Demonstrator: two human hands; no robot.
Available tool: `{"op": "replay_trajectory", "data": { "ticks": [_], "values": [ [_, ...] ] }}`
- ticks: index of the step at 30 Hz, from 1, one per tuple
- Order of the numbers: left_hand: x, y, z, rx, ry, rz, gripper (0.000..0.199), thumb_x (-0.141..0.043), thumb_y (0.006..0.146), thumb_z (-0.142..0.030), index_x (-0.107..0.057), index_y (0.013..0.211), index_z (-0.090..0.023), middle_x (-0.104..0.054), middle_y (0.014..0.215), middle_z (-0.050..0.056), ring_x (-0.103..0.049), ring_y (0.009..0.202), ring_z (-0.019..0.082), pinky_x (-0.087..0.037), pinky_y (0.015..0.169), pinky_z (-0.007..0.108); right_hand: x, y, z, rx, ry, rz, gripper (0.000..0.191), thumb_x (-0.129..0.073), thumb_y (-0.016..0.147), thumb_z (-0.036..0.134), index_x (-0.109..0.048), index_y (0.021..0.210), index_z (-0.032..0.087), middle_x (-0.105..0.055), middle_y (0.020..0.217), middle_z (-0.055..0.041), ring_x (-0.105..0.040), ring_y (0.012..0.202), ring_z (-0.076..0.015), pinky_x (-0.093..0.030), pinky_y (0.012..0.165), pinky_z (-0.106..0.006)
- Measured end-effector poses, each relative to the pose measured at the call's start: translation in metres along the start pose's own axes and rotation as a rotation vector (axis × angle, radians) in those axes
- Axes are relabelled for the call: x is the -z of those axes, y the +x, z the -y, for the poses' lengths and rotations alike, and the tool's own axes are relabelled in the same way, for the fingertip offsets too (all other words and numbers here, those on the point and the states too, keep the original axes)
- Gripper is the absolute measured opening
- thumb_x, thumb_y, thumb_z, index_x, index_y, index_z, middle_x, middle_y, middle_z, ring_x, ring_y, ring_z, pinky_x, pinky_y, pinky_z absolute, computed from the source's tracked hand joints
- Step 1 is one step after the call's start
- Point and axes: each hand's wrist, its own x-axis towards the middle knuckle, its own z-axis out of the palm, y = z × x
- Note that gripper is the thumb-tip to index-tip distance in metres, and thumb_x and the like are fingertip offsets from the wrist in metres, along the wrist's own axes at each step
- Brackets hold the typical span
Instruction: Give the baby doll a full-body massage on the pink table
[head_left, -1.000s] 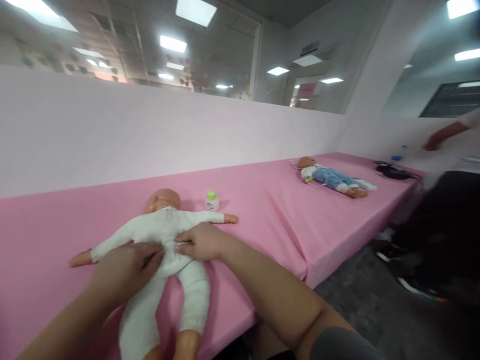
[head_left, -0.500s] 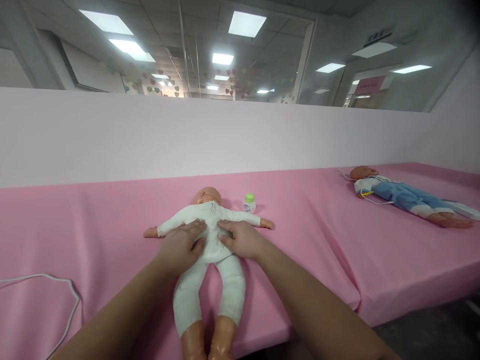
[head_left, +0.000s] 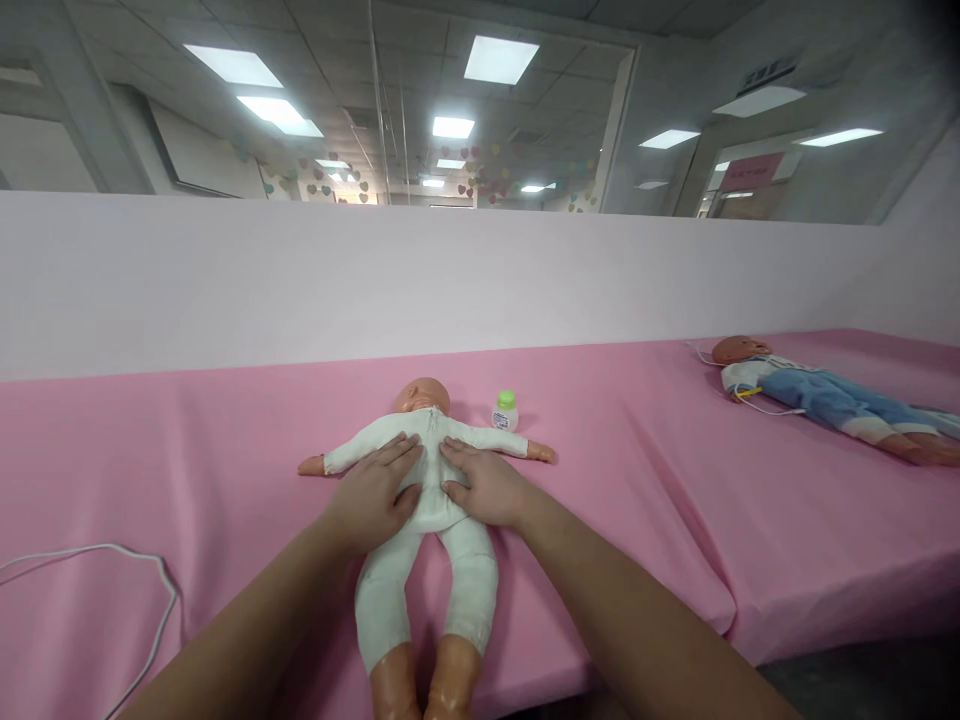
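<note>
A baby doll (head_left: pixel 433 503) in a white cloth suit lies stretched out on the pink-covered surface, arms spread and head toward the wall. Its face does not show. My left hand (head_left: pixel 381 490) rests flat on the left side of its torso, fingers extended toward the middle, thumb apart. On the torso's right side lies my right hand (head_left: pixel 487 482), also with fingers stretched out and thumb apart. Neither hand grips anything. A small clear bottle with a green cap (head_left: pixel 505 411) stands just beyond the doll's right-hand arm.
Pink cloth (head_left: pixel 247 430) covers the long surface, which ends at a white wall (head_left: pixel 315 285) below a window. A second doll in blue trousers (head_left: pixel 817 393) lies far right with thin tubing about it. A white cord (head_left: pixel 166 590) curves at lower left.
The whole view has shifted slightly, so everything appears a little farther right. Both hands stay flat on the doll's torso in nearly the same place.
</note>
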Motion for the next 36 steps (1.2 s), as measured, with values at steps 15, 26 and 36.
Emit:
{"op": "replay_trajectory", "data": {
  "ticks": [15, 26, 36],
  "values": [
    [0.011, 0.001, 0.003, 0.101, -0.218, 0.104, 0.054, -0.059, 0.092, -0.037, -0.066, 0.141, -0.016, -0.07, 0.14, 0.01, -0.064, 0.13, 0.033, -0.05, 0.109, 0.045, -0.001, 0.002, -0.008, -0.063, 0.145, 0.049, 0.066, -0.069, 0.092, 0.045, -0.055, 0.153, 0.024, -0.061, 0.151, -0.0077, -0.059, 0.138, -0.0315, -0.048, 0.115, -0.046],
    [-0.003, 0.005, 0.001, 0.023, -0.069, -0.063, 0.067, -0.051, 0.097, -0.051, -0.054, 0.152, -0.011, -0.048, 0.161, 0.015, -0.041, 0.151, 0.035, -0.036, 0.123, 0.054, -0.006, 0.008, -0.006, 0.018, 0.041, -0.096, 0.076, -0.067, 0.093, 0.051, -0.047, 0.158, 0.015, -0.041, 0.166, -0.0116, -0.034, 0.156, -0.0285, -0.026, 0.129, -0.046],
    [0.0, 0.009, 0.001, 0.05, -0.059, 0.102, 0.063, -0.047, 0.098, -0.049, -0.06, 0.148, -0.012, -0.057, 0.154, 0.016, -0.051, 0.145, 0.033, -0.041, 0.12, 0.05, -0.009, 0.011, -0.01, -0.022, 0.03, 0.011, 0.07, -0.062, 0.097, 0.054, -0.05, 0.157, 0.019, -0.048, 0.161, -0.0101, -0.043, 0.151, -0.0315, -0.034, 0.125, -0.049]
  ]
}}
